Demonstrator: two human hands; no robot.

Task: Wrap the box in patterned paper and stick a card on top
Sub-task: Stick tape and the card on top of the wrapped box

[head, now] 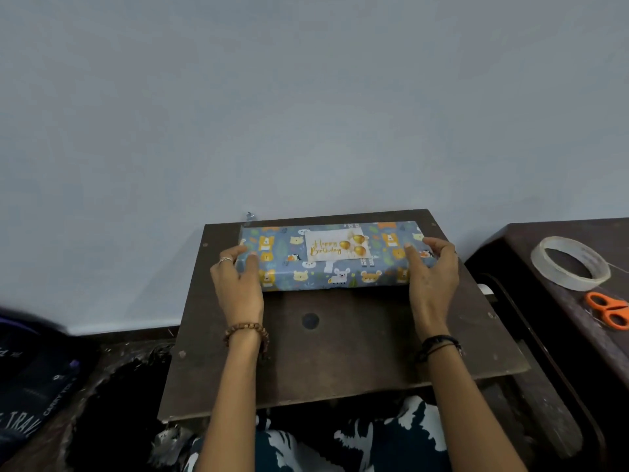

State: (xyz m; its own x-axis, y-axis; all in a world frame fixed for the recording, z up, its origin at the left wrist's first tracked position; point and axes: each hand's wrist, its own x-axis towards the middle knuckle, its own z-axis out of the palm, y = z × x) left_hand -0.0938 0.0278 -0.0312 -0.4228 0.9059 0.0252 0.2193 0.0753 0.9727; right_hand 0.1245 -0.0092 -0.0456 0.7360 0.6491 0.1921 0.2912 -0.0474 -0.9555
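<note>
Gripping the wrapped box (326, 264) at both ends, left hand (238, 277) and right hand (432, 270) hold it at the table's (340, 342) twelve o'clock edge; shoving could loosen the birthday card (335, 247).

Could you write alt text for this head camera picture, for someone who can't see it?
Two hands, left hand and right hand, grip the ends of a wrapped box on a dark wooden table; a Happy Birthday card lies on top. A tape roll and orange scissors lie to the right.

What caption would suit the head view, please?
Both hands, left hand and right hand, hold the wrapped box, birthday card on top.
</note>
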